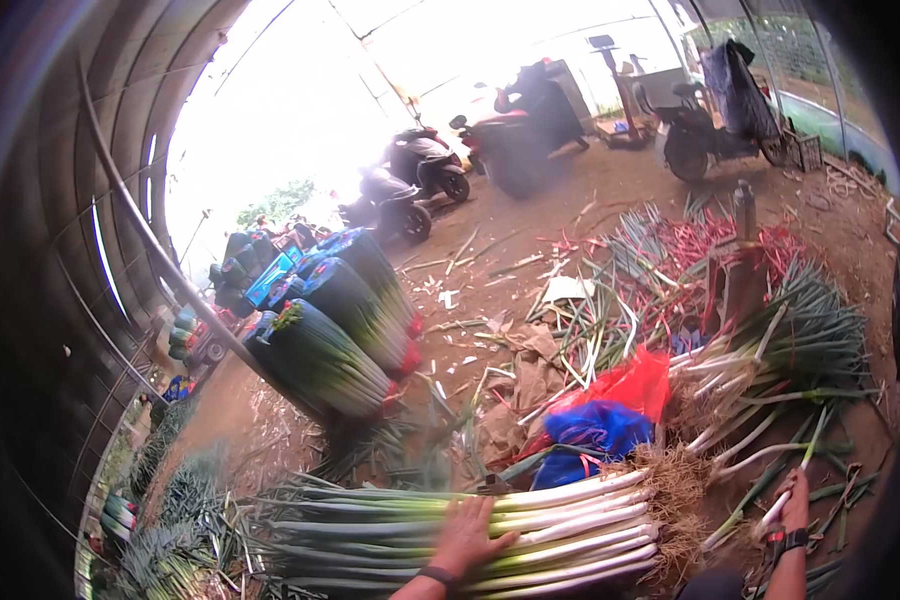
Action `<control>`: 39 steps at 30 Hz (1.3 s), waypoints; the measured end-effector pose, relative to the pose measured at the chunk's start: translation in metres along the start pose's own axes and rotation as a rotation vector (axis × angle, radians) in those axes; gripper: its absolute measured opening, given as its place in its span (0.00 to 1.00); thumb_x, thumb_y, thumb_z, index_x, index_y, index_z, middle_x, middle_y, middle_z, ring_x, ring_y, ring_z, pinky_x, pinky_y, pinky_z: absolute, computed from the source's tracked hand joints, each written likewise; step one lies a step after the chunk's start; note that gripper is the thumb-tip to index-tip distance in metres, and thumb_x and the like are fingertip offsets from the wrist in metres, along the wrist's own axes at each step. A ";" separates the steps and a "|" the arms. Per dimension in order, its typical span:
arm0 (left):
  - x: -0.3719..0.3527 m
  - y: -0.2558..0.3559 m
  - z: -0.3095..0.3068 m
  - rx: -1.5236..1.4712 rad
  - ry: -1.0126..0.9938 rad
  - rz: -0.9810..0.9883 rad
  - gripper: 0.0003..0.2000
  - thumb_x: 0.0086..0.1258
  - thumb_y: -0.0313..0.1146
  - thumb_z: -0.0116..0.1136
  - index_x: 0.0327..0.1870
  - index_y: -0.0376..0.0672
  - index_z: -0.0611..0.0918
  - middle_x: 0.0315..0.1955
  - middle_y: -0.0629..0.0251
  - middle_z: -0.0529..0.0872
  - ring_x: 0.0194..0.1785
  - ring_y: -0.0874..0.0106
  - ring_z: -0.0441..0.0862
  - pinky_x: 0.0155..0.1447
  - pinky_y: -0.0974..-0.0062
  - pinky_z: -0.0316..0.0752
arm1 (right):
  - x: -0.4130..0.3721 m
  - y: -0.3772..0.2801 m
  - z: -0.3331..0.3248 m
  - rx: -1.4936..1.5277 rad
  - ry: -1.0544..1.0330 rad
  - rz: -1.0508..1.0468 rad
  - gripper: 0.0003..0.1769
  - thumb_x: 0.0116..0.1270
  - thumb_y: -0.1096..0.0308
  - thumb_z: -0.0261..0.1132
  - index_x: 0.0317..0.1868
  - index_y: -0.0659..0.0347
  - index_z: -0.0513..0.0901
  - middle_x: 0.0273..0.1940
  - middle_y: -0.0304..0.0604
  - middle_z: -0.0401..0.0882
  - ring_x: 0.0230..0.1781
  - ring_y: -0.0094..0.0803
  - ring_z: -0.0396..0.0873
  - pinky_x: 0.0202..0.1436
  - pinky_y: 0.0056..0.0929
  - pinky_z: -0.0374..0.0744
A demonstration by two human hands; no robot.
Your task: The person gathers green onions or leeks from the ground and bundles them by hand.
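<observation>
A thick bundle of green onions [530,520] lies across the bottom of the view, white stalks and roots to the right, green leaves to the left. My left hand [465,540] rests flat on top of it with fingers spread. My right hand [795,505] is at the lower right, wearing a wristband, and grips a single green onion stalk [785,495] that rises from a loose pile of green onions [780,370].
Tied bundles of green onions [345,330] stand stacked at the left centre. A red bag [630,385] and blue bag [595,430] lie on the dirt floor among trimmings. Several scooters [510,140] are parked at the back. A curved greenhouse wall [60,230] runs along the left.
</observation>
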State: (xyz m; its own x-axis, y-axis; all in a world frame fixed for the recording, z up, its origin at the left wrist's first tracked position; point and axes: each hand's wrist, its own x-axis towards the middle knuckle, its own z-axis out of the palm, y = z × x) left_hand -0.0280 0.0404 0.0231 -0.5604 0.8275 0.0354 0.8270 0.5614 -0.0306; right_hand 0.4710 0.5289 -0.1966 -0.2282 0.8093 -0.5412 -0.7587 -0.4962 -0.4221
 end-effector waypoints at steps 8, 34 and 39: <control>0.001 0.002 -0.004 -0.055 -0.038 -0.023 0.50 0.67 0.76 0.50 0.75 0.36 0.70 0.73 0.46 0.73 0.79 0.54 0.65 0.84 0.47 0.46 | -0.174 0.008 0.200 0.047 -0.135 -0.322 0.17 0.81 0.52 0.63 0.55 0.57 0.80 0.32 0.29 0.76 0.29 0.16 0.76 0.31 0.18 0.76; -0.001 0.007 -0.025 -0.370 -0.157 -0.150 0.39 0.61 0.64 0.66 0.64 0.39 0.79 0.60 0.46 0.82 0.66 0.49 0.78 0.77 0.44 0.61 | -0.321 0.265 0.331 -1.286 -1.361 -1.052 0.13 0.65 0.61 0.77 0.45 0.56 0.88 0.36 0.45 0.84 0.36 0.45 0.82 0.39 0.42 0.77; -0.007 0.013 -0.011 -0.171 0.255 0.014 0.36 0.63 0.61 0.68 0.62 0.40 0.79 0.56 0.48 0.83 0.67 0.51 0.76 0.80 0.46 0.57 | -0.307 0.305 0.293 -1.511 -1.348 -1.025 0.14 0.70 0.54 0.71 0.52 0.48 0.88 0.36 0.41 0.81 0.37 0.45 0.82 0.41 0.46 0.77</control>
State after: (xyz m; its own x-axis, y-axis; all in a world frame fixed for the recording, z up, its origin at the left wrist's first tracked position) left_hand -0.0127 0.0420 0.0339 -0.5374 0.7934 0.2860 0.8423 0.5218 0.1351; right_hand 0.1310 0.2211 0.0536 -0.8290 0.2165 0.5156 -0.1368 0.8154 -0.5625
